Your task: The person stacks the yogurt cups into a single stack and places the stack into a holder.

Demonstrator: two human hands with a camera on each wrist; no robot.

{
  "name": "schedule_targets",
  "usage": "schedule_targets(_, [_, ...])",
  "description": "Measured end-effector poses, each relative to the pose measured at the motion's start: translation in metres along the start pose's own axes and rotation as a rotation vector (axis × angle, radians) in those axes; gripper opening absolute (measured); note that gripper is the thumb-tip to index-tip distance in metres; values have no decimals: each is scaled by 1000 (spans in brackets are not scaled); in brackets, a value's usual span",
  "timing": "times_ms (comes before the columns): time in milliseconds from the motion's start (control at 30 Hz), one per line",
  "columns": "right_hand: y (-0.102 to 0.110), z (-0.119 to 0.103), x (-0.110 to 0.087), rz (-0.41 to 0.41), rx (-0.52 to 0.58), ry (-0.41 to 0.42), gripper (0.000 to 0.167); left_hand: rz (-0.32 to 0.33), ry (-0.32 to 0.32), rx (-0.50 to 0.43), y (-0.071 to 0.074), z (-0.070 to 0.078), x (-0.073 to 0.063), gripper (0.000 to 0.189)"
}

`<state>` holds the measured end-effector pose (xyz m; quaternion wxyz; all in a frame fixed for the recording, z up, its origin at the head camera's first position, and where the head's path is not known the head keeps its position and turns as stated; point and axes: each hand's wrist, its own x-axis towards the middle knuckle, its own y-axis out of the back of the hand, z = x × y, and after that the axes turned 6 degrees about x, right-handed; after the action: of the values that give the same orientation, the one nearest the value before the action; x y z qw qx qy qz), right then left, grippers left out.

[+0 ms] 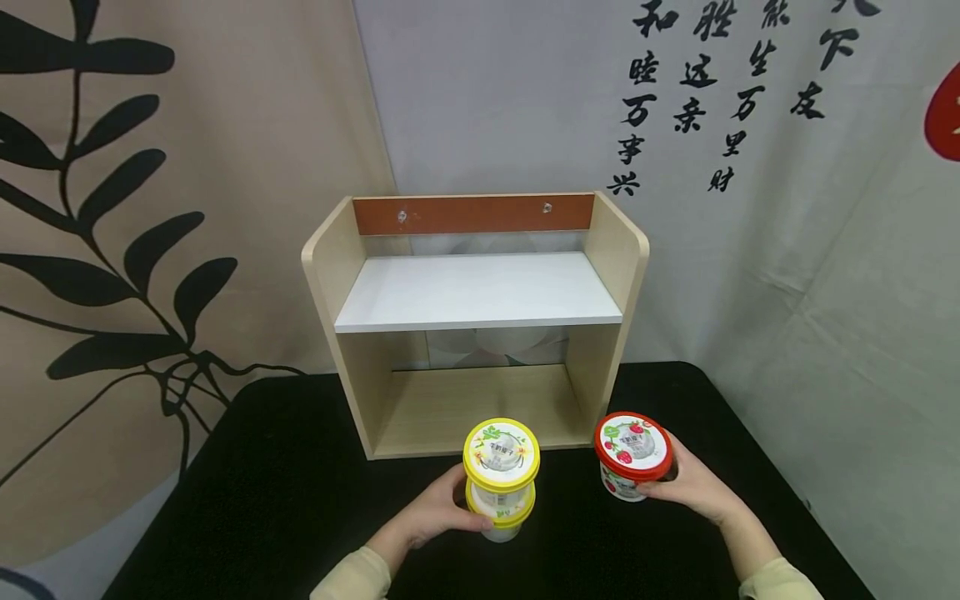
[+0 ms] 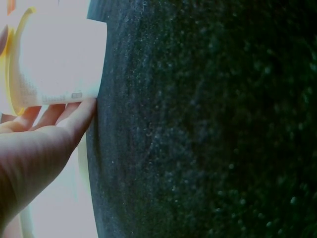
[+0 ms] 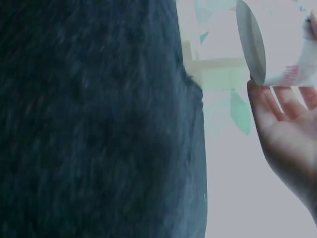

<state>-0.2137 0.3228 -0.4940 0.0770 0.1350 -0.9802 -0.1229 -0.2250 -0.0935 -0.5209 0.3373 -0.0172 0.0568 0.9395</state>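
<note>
Two tubs with yellow lids stand one on the other at the table's front middle. The upper tub [image 1: 501,454] has a white printed lid top; the lower tub [image 1: 504,533] shows mostly as a yellow rim and pale base. My left hand [image 1: 442,510] grips the lower one from the left, thumb across its near side. In the left wrist view, fingers [image 2: 79,116] lie along the white wall of a tub [image 2: 64,62]. To the right, my right hand [image 1: 697,483] holds a red-lidded tub [image 1: 633,454] with strawberry pictures, its underside showing in the right wrist view.
Behind the tubs stands a small wooden shelf unit [image 1: 345,367] with a white upper board [image 1: 480,292] and a pale lower board [image 1: 480,408]. It rests on a black-covered table [image 1: 285,500]. Cloth hangings with a plant print [image 1: 142,192] and dark writing surround the table.
</note>
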Motion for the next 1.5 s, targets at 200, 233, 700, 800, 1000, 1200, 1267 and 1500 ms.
schedule_targets(200, [-10, -11, 6, 12, 6, 28, 82, 7, 11, 4, -1, 2, 0, 74])
schedule_targets(233, [-12, -14, 7, 18, -3, 30, 81, 7, 12, 4, -1, 2, 0, 74])
schedule_targets(700, [-27, -38, 25, 5, -7, 103, 79, 4, 18, -7, -1, 3, 0, 73])
schedule_targets(800, [-28, -44, 29, 3, -6, 126, 79, 5, 20, -7, -1, 3, 0, 73])
schedule_targets(1000, [-34, -58, 34, -12, 3, 171, 79, 6, 15, -2, -1, 3, 0, 74])
schedule_targets(1200, [-43, -74, 41, -46, 41, 209, 79, 5, 3, 11, 0, 3, 0, 75])
schedule_targets(1267, [-46, -78, 44, -60, 47, 210, 79, 5, 2, 13, 0, 3, 0, 75])
schedule_targets(1500, [-56, -89, 53, -91, 54, 242, 75, 4, 0, 12, 0, 2, 0, 74])
